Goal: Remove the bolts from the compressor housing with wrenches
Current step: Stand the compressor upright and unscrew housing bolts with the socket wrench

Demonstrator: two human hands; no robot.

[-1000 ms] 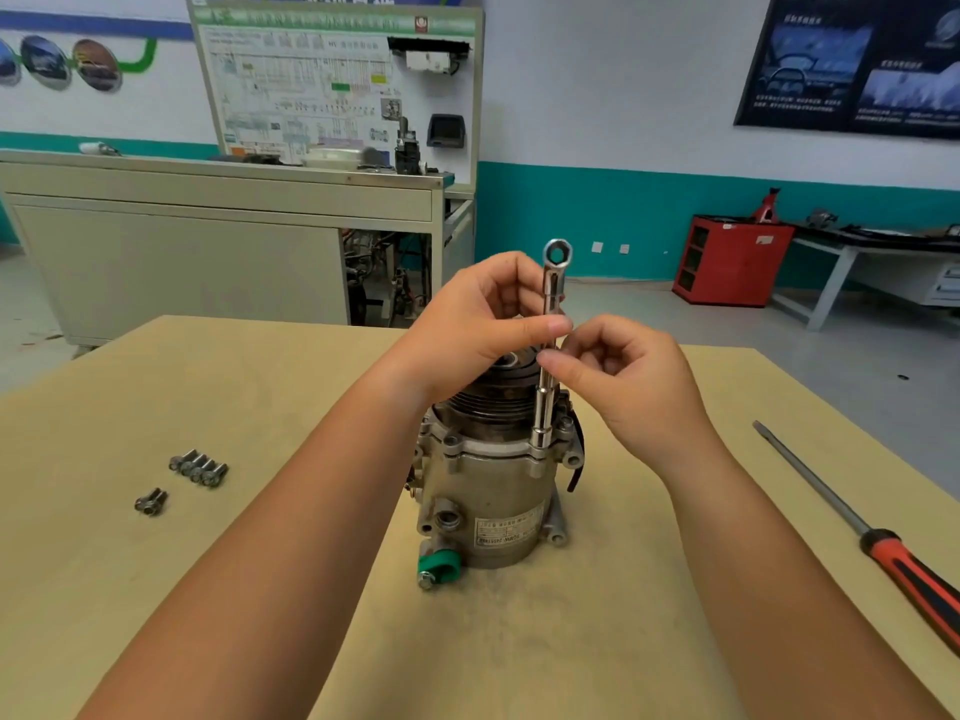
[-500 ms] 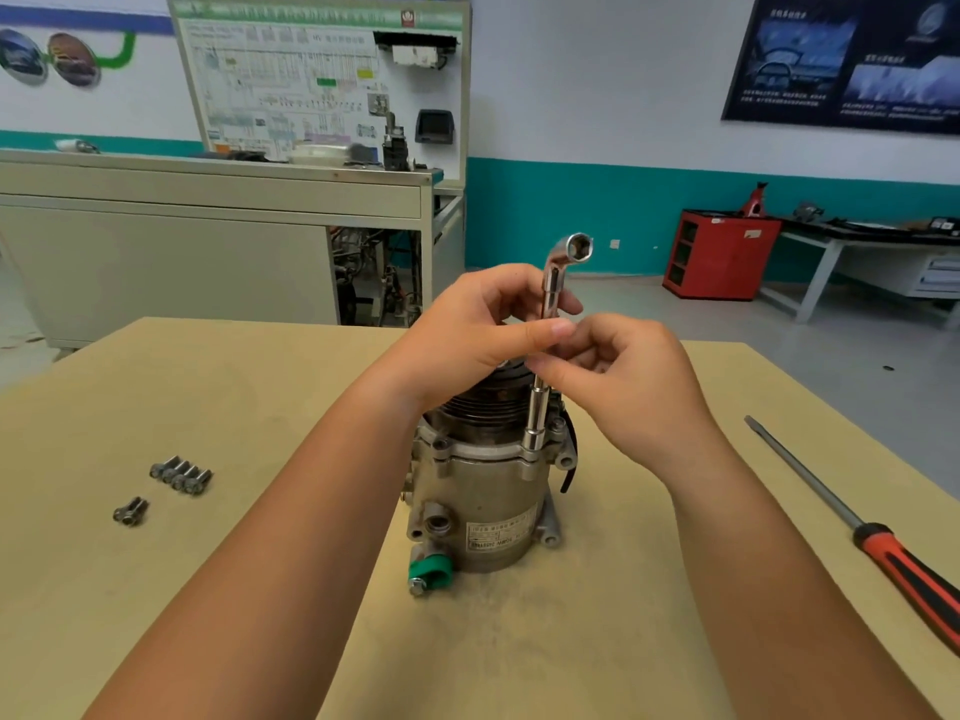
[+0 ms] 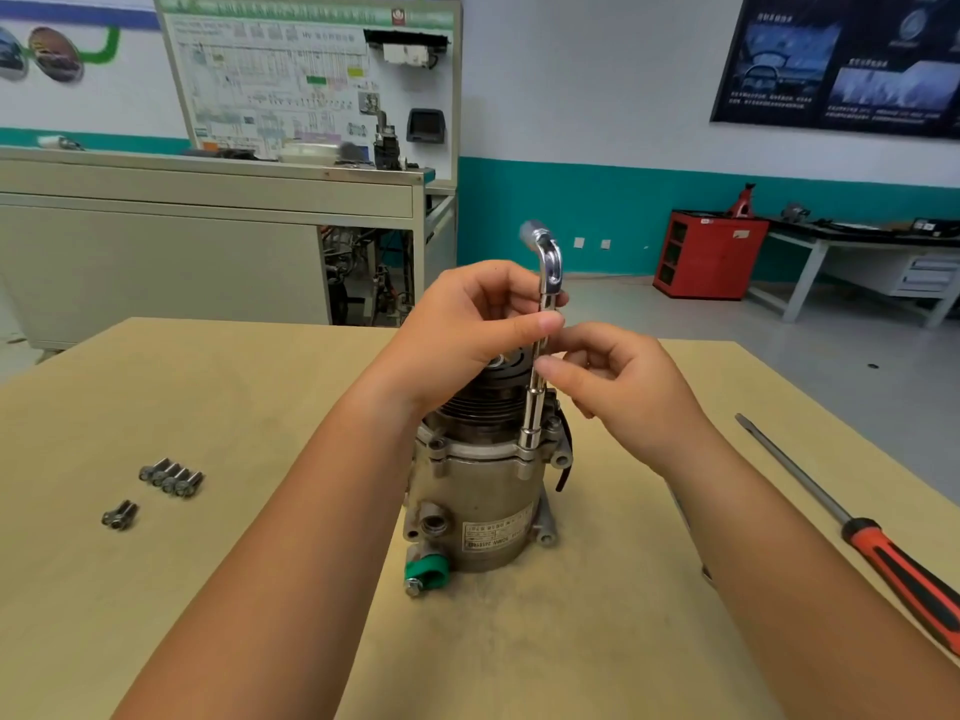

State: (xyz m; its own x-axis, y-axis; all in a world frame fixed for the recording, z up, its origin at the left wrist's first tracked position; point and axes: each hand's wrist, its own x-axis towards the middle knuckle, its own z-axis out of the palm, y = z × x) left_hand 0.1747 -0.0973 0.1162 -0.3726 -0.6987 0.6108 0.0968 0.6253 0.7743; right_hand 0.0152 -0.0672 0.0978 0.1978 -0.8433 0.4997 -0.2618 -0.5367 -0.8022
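Seat of the wrench: the lower socket of the wrench [image 3: 531,439] covers the spot on the compressor housing [image 3: 483,491] where it sits.
Wrench shaft: the middle is behind fingertips of the left hand [image 3: 467,330] and right hand [image 3: 623,387].
Wrench top: the bent end is blurred and its opening cannot be seen.
Pulley [image 3: 506,363]: mostly behind the left hand.
Nameplate [image 3: 493,535]: print too small to read.
Screwdriver [image 3: 852,527]: the handle end is cut by the right edge.
Arms: the left forearm [image 3: 291,563] and right forearm [image 3: 810,615] are cut by the lower edge.
Desk [image 3: 208,387]: the near and left sides are out of frame.
Wall chart [image 3: 291,80]: unreadable.
Poster [image 3: 841,59]: cut at the top and right.
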